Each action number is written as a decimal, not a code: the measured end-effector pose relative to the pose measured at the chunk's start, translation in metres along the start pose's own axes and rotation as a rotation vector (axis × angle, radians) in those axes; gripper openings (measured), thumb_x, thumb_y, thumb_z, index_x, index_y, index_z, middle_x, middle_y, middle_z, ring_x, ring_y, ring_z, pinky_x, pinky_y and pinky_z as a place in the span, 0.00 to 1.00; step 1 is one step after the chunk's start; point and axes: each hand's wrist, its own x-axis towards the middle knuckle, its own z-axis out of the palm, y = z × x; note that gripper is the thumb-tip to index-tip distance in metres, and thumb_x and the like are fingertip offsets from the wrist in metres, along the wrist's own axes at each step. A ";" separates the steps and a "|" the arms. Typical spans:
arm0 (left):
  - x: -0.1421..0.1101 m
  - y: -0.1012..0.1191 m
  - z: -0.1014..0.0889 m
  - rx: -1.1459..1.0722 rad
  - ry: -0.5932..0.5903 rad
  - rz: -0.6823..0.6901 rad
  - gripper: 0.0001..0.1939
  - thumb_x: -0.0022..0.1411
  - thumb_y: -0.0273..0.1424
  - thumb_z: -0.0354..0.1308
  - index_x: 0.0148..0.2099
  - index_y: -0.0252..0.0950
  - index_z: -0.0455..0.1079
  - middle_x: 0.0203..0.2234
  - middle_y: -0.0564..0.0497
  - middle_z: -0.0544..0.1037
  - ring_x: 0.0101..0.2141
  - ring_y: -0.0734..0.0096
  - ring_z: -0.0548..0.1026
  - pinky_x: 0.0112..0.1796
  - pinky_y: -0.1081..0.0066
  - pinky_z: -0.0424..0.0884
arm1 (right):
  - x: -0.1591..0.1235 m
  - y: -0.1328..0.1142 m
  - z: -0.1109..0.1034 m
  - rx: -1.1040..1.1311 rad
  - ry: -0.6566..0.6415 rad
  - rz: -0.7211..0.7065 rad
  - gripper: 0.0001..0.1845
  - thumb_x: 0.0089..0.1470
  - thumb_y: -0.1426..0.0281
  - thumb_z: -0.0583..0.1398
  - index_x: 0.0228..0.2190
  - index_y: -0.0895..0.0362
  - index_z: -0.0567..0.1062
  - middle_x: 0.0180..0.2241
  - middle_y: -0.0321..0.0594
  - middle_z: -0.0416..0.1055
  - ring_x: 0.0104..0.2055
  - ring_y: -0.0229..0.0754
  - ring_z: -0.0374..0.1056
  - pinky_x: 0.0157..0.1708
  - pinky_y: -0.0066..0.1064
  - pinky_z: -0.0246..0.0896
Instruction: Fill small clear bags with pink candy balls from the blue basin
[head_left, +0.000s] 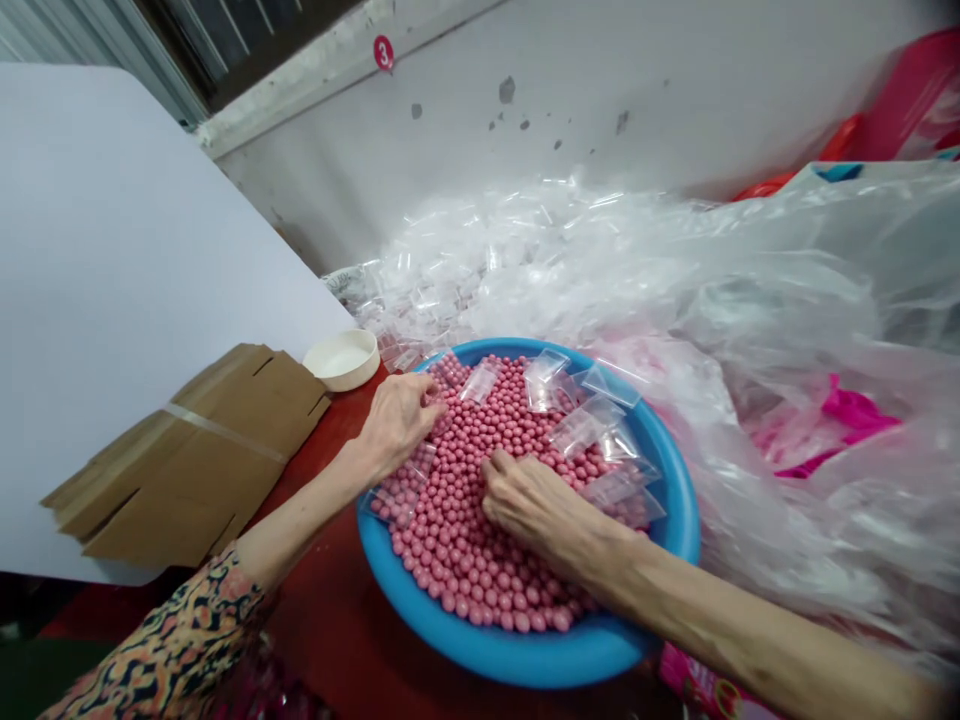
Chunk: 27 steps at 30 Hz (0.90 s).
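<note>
A round blue basin [679, 500] on a red table holds a heap of small pink balls [465, 540] with several small clear plastic bags [581, 425] lying on top. My left hand [397, 415] reaches over the basin's left rim, fingers curled and pinched at a clear bag on the balls. My right hand [536, 505] rests palm down on the balls in the middle of the basin. Its fingers are curled into the heap, and what they hold is hidden.
A big pile of clear plastic bags [600, 250] fills the back and right. A small white dish [345, 358] stands left of the basin. Flattened brown cardboard [202, 460] and a white board [112, 260] lie at the left. Pink packaging [855, 410] shows under plastic at right.
</note>
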 end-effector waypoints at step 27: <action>-0.034 0.013 -0.034 0.317 0.002 0.029 0.16 0.64 0.39 0.49 0.36 0.32 0.72 0.28 0.48 0.76 0.30 0.65 0.74 0.30 0.70 0.62 | 0.009 0.009 0.003 0.718 0.080 0.066 0.05 0.52 0.73 0.63 0.26 0.61 0.76 0.23 0.33 0.69 0.25 0.33 0.61 0.25 0.25 0.51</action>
